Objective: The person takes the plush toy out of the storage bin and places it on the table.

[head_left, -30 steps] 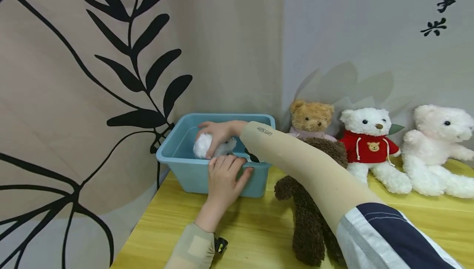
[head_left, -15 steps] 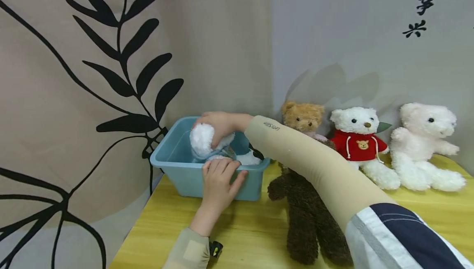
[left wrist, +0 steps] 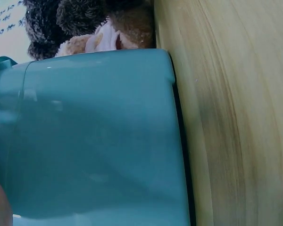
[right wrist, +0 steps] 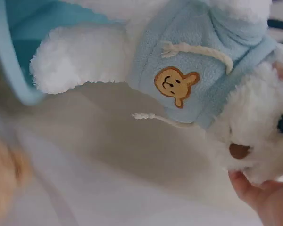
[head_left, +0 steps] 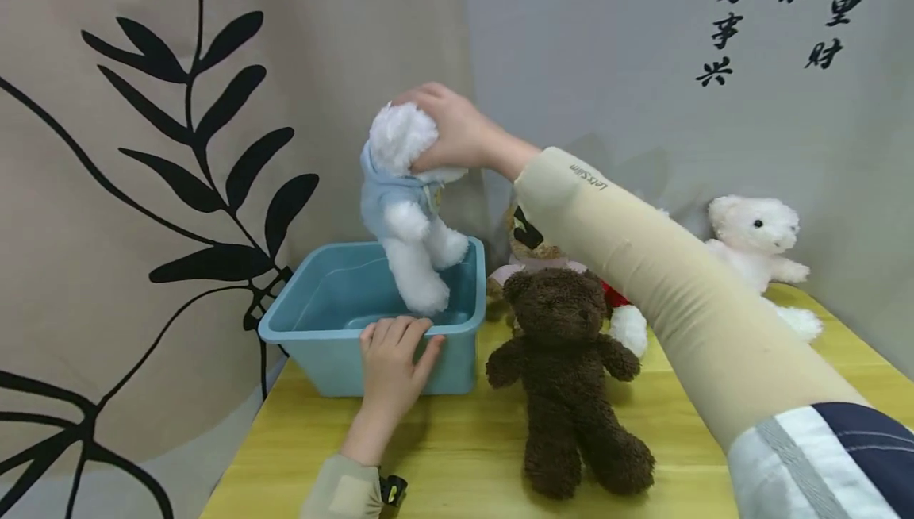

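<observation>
My right hand grips a white teddy bear by its head, over the blue plastic bin. The bear hangs upright in a light blue hoodie, its feet lowest and overlapping the bin's opening in the head view. In the right wrist view the hoodie shows a bear-face patch and two cords; fingers and thumb wrap the head beside the brown nose. My left hand holds the bin's near rim, its fingers hooked over the edge. The left wrist view is mostly the bin's outer wall.
A brown teddy bear lies on the yellow wooden table right of the bin. Behind it, a tan bear and a bear in red are partly hidden by my right arm. A pale bear sits farther right, by the wall.
My right hand has lifted the white teddy bear up from inside the bin, head first. The left hand has stayed on the rim. The head view has shifted right and upward.
</observation>
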`<move>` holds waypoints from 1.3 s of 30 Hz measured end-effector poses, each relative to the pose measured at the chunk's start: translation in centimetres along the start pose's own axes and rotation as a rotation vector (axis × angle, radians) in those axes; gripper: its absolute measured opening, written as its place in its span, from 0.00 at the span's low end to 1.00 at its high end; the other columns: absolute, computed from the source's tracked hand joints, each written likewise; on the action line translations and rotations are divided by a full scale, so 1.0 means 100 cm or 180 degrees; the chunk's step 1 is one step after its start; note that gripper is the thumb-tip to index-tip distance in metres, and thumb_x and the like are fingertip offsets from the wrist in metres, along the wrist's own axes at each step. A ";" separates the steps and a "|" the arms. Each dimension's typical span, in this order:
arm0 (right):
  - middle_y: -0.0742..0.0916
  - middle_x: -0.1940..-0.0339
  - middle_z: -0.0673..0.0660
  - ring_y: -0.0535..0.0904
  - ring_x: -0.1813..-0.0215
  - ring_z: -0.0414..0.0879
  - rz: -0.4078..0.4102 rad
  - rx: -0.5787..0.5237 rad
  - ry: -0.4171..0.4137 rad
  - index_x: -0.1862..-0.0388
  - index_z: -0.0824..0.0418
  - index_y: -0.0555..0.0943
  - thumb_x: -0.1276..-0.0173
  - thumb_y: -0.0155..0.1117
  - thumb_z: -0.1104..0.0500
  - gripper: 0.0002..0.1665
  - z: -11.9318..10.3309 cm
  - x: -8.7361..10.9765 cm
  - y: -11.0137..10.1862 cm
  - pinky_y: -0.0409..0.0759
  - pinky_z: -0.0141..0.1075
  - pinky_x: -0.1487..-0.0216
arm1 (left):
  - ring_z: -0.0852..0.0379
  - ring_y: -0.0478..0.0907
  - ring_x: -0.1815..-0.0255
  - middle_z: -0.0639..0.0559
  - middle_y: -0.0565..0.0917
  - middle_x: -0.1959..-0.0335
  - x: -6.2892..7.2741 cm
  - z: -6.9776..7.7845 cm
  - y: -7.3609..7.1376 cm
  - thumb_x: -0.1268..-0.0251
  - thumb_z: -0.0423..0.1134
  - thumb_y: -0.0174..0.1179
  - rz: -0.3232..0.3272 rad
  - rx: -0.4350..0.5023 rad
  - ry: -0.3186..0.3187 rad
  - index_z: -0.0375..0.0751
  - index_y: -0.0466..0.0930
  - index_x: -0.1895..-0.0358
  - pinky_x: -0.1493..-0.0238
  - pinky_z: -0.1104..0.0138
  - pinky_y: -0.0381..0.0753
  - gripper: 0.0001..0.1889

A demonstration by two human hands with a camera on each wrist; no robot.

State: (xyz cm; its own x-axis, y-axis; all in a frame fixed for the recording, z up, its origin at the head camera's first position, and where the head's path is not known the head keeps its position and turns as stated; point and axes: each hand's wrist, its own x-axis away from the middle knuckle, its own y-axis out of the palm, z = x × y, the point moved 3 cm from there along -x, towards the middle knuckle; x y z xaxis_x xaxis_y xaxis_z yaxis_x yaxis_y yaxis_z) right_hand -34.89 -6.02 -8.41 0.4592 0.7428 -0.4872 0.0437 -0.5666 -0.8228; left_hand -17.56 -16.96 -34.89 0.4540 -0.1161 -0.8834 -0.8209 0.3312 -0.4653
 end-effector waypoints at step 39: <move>0.84 0.59 0.65 0.79 0.68 0.53 -0.1247 0.1679 0.1632 0.42 0.66 0.75 0.52 0.68 0.38 0.45 0.126 0.227 -0.013 0.73 0.43 0.82 | 0.44 0.73 0.65 0.46 0.82 0.66 0.001 -0.052 -0.036 0.29 0.60 0.48 0.0209 -0.0296 -0.0015 0.41 0.82 0.60 0.56 0.46 0.61 0.25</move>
State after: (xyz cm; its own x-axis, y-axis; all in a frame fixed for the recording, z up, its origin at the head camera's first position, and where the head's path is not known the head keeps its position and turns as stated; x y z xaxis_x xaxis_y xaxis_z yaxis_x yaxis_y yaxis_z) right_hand -35.65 16.11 -22.08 0.8498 0.5249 -0.0484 -0.0785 0.0352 -0.9963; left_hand -16.35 -23.04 -33.57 0.3996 -0.0925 -0.9120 -0.8774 0.2497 -0.4097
